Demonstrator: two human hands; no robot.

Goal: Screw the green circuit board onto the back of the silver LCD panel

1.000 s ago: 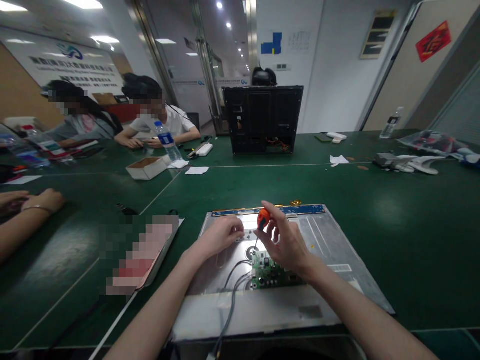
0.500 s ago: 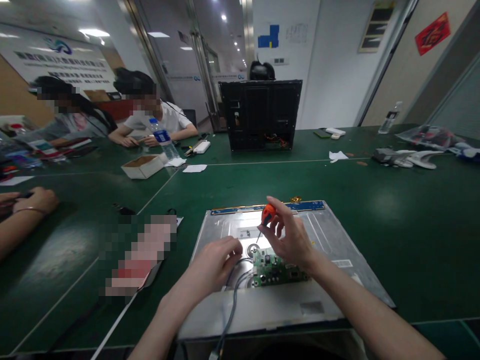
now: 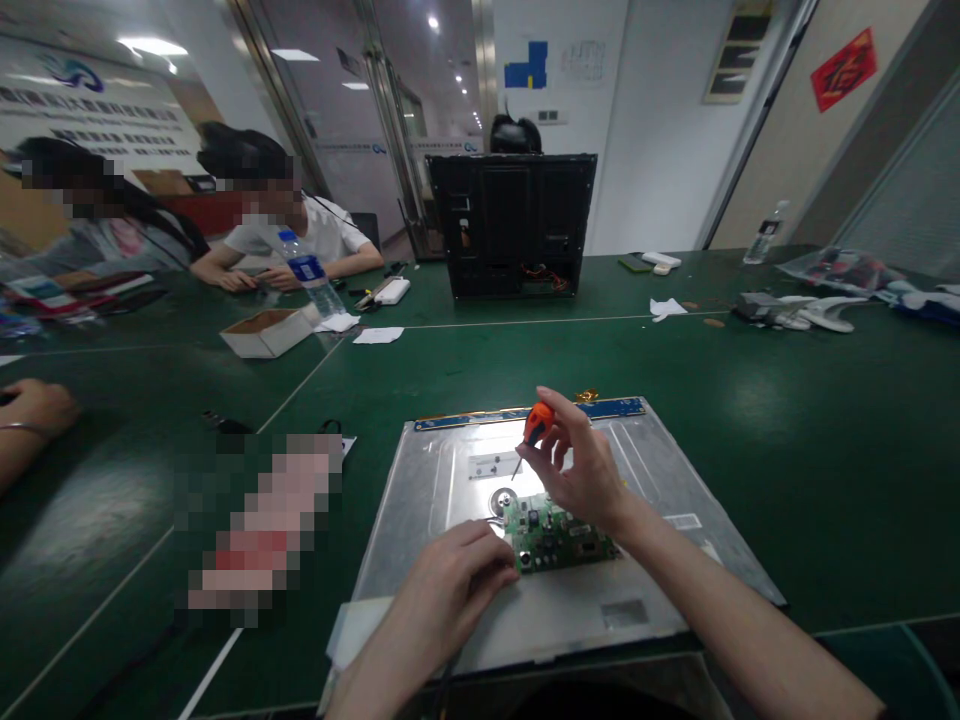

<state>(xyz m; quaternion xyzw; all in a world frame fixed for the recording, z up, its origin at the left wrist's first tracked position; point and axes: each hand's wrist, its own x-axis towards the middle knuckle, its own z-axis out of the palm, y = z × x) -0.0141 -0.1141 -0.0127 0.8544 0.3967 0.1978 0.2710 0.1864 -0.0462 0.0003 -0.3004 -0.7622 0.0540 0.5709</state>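
In my right hand (image 3: pixel 581 465) is a small screwdriver (image 3: pixel 538 424) with an orange and black handle, held tilted by the fingertips. Its thin shaft points down toward a round metal fitting (image 3: pixel 503 501) near the upper left corner of a green circuit board (image 3: pixel 559 535). My left hand (image 3: pixel 469 575) has its fingers curled together at the board's left edge, over the cables; what lies between them is hidden. Below that wrist a bit of cable (image 3: pixel 444 690) shows. The board lies on a flat silver metal panel (image 3: pixel 420 490) with a blue strip (image 3: pixel 611 408) along its far edge.
A black monitor housing (image 3: pixel 514 225) stands across the green table (image 3: pixel 750 420). To the left are a white open box (image 3: pixel 268 335), a water bottle (image 3: pixel 311 275) and a blurred-out pinkish item (image 3: pixel 262 520). Two people sit at far left; another person's hand (image 3: pixel 37 410) rests nearer.
My left hand has moved down and right, from above the cables to the board's left edge, covering them. The screwdriver stays nearly in place in my right hand. The view has shifted slightly right.
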